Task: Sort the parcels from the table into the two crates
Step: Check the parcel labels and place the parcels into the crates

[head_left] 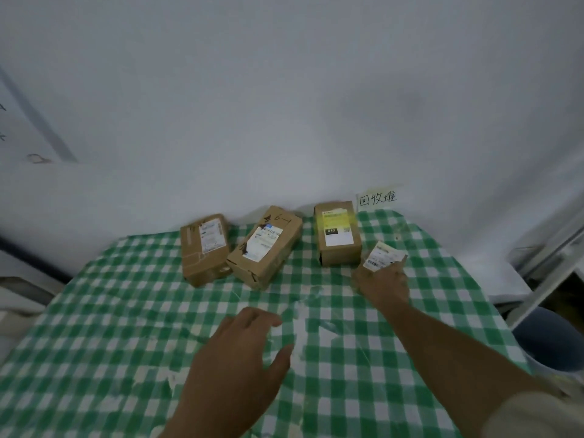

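At far right of table: right hand grips small parcel; left hand relaxed, empty. Pickup step; next, carry to a crate, none visible.

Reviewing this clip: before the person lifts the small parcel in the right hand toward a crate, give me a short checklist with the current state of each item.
1. Right hand grips the small labelled parcel: ok, fingers curl round it.
2. Parcel's label readable for sorting: cannot tell, print too small.
3. Left hand free to help: ok, it is over the checked tablecloth with relaxed fingers, holding nothing.
4. Neighbouring yellow-labelled box apart from the held parcel: cannot tell, they appear very close.
5. Destination crates located: not ok, neither crate is in view.
6. Remaining parcels stable: ok, the left box and middle box lie flat.
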Demonstrator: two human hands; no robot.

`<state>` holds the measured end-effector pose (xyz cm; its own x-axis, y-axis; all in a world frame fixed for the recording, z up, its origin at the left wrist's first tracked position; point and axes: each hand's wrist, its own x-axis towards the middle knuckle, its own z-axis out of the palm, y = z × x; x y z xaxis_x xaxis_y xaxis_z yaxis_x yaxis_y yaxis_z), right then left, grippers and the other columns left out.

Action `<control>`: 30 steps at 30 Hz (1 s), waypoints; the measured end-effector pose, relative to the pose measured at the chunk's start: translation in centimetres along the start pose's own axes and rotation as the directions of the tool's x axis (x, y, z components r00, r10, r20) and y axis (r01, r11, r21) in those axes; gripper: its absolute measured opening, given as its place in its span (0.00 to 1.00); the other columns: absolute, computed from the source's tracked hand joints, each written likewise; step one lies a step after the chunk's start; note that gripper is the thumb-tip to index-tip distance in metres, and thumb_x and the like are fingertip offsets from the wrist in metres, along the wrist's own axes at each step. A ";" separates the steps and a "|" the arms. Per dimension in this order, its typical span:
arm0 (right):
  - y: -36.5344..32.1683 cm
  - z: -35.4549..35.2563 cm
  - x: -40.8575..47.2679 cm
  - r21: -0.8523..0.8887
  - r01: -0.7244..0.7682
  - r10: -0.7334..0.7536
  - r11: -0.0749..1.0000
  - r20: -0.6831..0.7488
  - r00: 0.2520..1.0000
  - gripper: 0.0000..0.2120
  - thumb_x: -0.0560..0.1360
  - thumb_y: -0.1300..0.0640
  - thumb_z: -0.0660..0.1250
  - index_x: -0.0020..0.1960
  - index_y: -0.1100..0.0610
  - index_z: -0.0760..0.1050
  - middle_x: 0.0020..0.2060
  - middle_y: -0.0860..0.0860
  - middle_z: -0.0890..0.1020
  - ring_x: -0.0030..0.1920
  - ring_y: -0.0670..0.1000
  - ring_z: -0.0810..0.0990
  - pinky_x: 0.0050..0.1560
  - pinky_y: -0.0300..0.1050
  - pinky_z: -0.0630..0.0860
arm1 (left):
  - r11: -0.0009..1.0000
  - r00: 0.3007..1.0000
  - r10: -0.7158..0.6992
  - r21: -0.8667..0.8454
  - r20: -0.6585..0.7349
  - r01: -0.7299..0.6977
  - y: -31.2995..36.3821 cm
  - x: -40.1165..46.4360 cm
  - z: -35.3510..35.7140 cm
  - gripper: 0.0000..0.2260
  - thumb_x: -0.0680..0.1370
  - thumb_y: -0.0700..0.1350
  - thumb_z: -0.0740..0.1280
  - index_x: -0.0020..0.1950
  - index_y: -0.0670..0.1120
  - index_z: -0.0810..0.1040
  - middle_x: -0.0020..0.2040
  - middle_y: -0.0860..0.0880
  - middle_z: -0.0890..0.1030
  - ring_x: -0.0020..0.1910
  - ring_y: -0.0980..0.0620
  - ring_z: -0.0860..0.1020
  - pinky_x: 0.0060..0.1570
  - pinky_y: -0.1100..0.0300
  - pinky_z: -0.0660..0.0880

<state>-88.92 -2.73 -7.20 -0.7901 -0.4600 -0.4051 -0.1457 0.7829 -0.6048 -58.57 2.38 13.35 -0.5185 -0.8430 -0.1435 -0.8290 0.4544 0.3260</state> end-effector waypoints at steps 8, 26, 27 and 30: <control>-0.9 3.4 3.5 -0.078 -0.003 0.004 0.997 0.009 1.000 0.65 0.65 0.37 0.79 0.81 0.56 0.36 0.75 0.64 0.61 0.70 0.67 0.70 0.66 0.63 0.73 | 0.999 0.993 -0.045 0.024 0.111 0.043 -3.0 4.1 4.8 0.19 0.81 0.64 0.63 0.70 0.62 0.71 0.69 0.65 0.70 0.65 0.62 0.70 0.65 0.63 0.71; 6.0 -12.3 -5.6 -0.109 0.322 -0.336 0.940 -0.161 0.928 0.62 0.66 0.42 0.79 0.81 0.49 0.37 0.73 0.55 0.62 0.68 0.59 0.71 0.58 0.59 0.78 | 0.882 0.966 -0.245 -0.394 0.084 0.258 5.5 27.8 17.5 0.41 0.69 0.65 0.78 0.76 0.50 0.66 0.72 0.44 0.71 0.71 0.42 0.72 0.69 0.39 0.73; 6.5 -12.7 -5.6 -0.100 0.312 -0.325 0.945 -0.162 0.932 0.62 0.66 0.42 0.79 0.81 0.48 0.36 0.74 0.54 0.62 0.69 0.59 0.71 0.59 0.59 0.77 | 0.876 0.954 -0.296 -0.383 0.052 0.293 6.2 28.8 18.1 0.47 0.66 0.67 0.79 0.77 0.49 0.63 0.73 0.42 0.68 0.71 0.39 0.70 0.69 0.38 0.73; 8.2 -13.5 -5.4 -0.057 0.279 -0.284 0.959 -0.190 0.940 0.62 0.65 0.42 0.79 0.81 0.44 0.35 0.75 0.50 0.61 0.69 0.58 0.71 0.60 0.58 0.76 | 0.866 0.911 -0.413 -0.318 -0.019 0.386 7.8 31.4 19.9 0.59 0.61 0.71 0.79 0.81 0.48 0.53 0.77 0.39 0.59 0.74 0.34 0.64 0.68 0.36 0.71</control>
<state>-93.86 11.83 -0.77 -0.8139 -0.5756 -0.0787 -0.3938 0.6463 -0.6536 -85.48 -14.77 -7.17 -0.1258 -0.9608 -0.2470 -0.8511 -0.0234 0.5244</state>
